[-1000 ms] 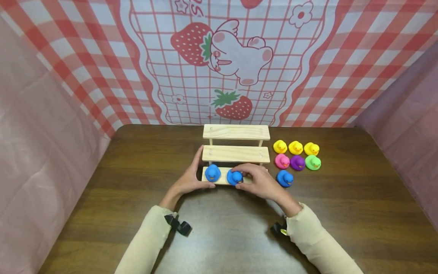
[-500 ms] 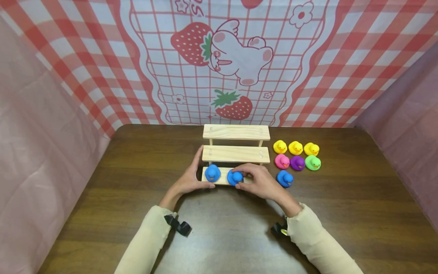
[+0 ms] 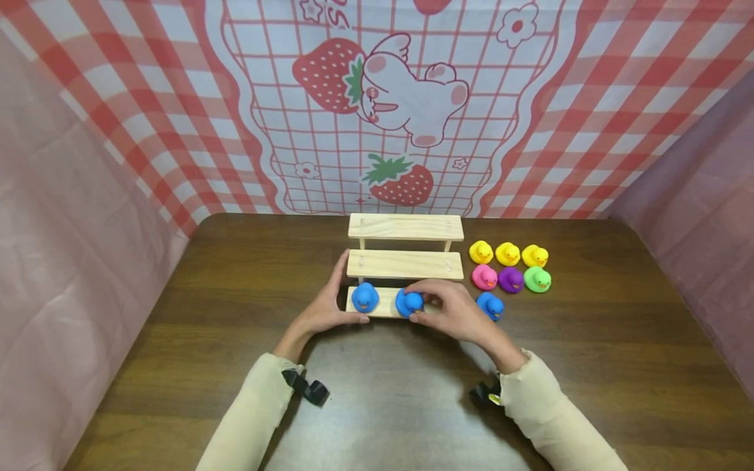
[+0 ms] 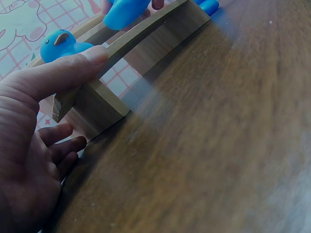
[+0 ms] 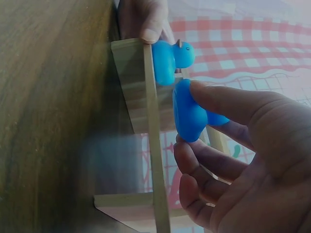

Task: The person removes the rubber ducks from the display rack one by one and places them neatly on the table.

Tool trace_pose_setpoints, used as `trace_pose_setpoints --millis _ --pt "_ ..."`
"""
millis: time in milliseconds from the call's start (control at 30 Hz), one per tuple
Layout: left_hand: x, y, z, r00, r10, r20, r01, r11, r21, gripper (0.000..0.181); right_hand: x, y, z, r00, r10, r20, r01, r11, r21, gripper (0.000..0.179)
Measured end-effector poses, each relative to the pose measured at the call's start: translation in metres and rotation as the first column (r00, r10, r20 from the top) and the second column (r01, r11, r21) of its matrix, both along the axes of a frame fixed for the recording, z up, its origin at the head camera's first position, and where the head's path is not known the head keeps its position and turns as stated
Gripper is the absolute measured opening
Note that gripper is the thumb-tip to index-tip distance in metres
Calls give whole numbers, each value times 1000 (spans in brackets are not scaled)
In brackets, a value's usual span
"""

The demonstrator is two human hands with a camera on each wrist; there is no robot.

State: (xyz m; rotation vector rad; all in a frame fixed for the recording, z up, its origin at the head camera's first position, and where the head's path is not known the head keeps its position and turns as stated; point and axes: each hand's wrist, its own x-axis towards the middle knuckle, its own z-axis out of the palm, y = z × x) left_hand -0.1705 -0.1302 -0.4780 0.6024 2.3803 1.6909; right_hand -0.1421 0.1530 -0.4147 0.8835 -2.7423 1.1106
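A pale wooden three-step stand (image 3: 405, 265) stands on the table, and my left hand (image 3: 326, 307) grips the left end of its lowest step, thumb along the front edge. One blue rubber duck (image 3: 365, 297) sits on that step by the left thumb. My right hand (image 3: 450, 311) pinches a second blue rubber duck (image 3: 409, 303) between thumb and fingers over the middle of the same step. In the right wrist view a narrow gap separates this held duck (image 5: 187, 114) from the board (image 5: 154, 136). The right hand hides the step's right end.
Right of the stand is a third blue duck (image 3: 490, 306), close to my right hand. Behind it lie a pink duck (image 3: 485, 277), a purple duck (image 3: 511, 280), a green duck (image 3: 537, 279) and a row of yellow ducks (image 3: 508, 254). A checked cloth (image 3: 235, 150) hangs behind the table.
My right hand has shifted slightly to the right along the lowest step with the pinched blue duck. The left hand keeps its grip on the stand.
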Motion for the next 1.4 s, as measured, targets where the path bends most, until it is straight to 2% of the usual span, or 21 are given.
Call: trace_pose_setpoints --millis 600,833,1200,1400 --pt "0 1 0 1000 1 -19 -1 1000 -3 133 2 16 13 1000 -17 18 19 997 -70 40" --pt "0 1 -1 1000 2 -11 -3 1000 -3 133 4 28 18 999 -32 -44 29 998 -61 39" --pt "0 1 -1 1000 -3 -13 3 1000 5 133 10 55 17 994 -98 -45 97 995 -26 43" --pt "1 1 2 1000 -5 -7 5 1000 6 134 10 66 20 991 -115 -75 115 993 -10 42"
